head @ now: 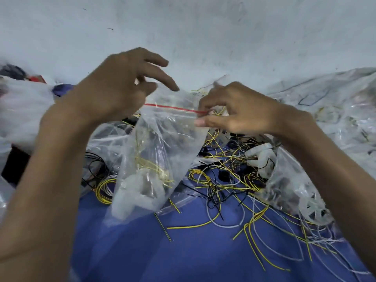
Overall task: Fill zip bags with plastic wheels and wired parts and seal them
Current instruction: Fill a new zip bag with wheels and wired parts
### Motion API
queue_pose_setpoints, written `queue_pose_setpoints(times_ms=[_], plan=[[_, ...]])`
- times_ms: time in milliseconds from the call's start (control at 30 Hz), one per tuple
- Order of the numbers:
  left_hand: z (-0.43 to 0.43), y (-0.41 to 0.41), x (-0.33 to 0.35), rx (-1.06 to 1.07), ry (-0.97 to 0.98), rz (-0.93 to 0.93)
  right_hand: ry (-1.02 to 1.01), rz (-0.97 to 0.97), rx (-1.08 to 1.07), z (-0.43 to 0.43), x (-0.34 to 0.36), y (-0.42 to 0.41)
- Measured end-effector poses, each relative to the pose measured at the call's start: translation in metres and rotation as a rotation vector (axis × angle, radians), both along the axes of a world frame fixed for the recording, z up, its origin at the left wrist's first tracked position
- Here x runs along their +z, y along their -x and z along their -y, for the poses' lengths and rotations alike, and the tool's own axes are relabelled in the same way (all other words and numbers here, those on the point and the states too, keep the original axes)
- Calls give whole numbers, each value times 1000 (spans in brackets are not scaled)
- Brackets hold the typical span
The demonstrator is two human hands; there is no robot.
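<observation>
A clear zip bag [162, 151] with a red strip along its top hangs in the air in the middle. Inside it lie a white plastic wheel and yellow wired parts. My right hand [240, 112] pinches the right end of the red strip between thumb and fingers. My left hand [120, 86] is at the strip's left end with its fingers spread forward; the grip there is hidden behind the hand. Loose yellow, white and black wires [223, 192] and white plastic wheels [262, 155] lie on the blue cloth below.
A blue cloth [183, 251] covers the work surface. Filled clear bags [335, 110] are piled at the right, more plastic bags [18, 110] lie at the left, and another bag with wheels [301, 190] sits at the right. A pale wall stands behind.
</observation>
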State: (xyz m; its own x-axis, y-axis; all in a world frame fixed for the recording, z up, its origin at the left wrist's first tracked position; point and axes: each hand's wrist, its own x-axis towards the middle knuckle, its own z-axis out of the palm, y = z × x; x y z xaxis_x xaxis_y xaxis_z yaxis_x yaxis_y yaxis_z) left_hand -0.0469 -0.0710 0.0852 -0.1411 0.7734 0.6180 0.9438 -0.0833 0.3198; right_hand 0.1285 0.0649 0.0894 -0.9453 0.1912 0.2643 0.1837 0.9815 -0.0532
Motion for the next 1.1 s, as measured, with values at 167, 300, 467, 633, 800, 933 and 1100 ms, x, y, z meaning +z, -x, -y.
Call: queue_pose_setpoints(times_ms=[167,300,467,633,800,933,1100], plan=[[-2,-1,-1,-215,224,-131,-48,105,-116,-32,-16,-2],[-8,-11,-9,-213,230,-213,88,-173,-73,-26,-15,-3],[-7,11,-5,-22,-261,-121,175,-284,86,-15,10,-20],[-10,15,-10,9,-26,-67,-195,-25,-149,-31,16,-9],[-10,7,1,191,-269,-61,-535,-578,-310,-31,26,-14],[-12,-4,3,224,-469,61,-469,-735,-311,-25,25,-21],[-14,-7,6,293,-545,94,-329,-762,-253,-13,9,-21]])
